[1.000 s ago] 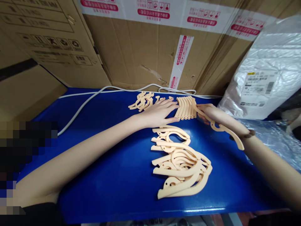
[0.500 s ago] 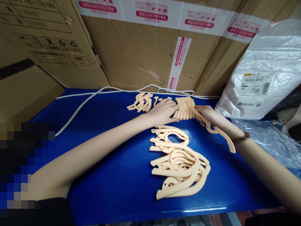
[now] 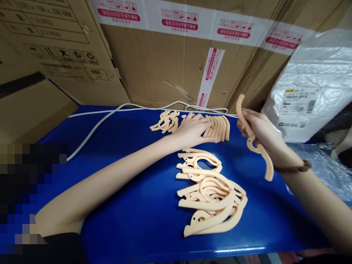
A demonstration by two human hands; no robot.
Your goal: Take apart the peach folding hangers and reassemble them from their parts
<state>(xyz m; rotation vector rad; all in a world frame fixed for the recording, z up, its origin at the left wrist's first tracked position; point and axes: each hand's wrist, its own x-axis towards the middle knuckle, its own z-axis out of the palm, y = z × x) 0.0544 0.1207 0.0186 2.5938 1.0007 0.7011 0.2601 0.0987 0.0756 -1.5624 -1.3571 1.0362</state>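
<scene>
My right hand (image 3: 257,126) is closed around a beige plastic hanger piece (image 3: 245,123), a curved arm joined to a middle part with a small hole. It is held tilted above the table, with its lower end hanging free. My left hand (image 3: 195,128) lies over the left part of a row of curved hanger arms (image 3: 223,128), thumb apart from the fingers and touching the row. Left of that hand lies a small heap of hanger hook parts (image 3: 169,121). Nearer to me is a pile of joined folding hangers (image 3: 214,194), overlapping one another.
A white cable (image 3: 110,113) runs along the back of the blue table (image 3: 129,212). Taped cardboard boxes (image 3: 154,62) stand behind it. A white plastic parcel (image 3: 297,99) and clear plastic wrap (image 3: 319,165) are at the right.
My right hand has lifted away from the row to the right, turning the hanger piece more upright. My left hand has shifted slightly right over the row.
</scene>
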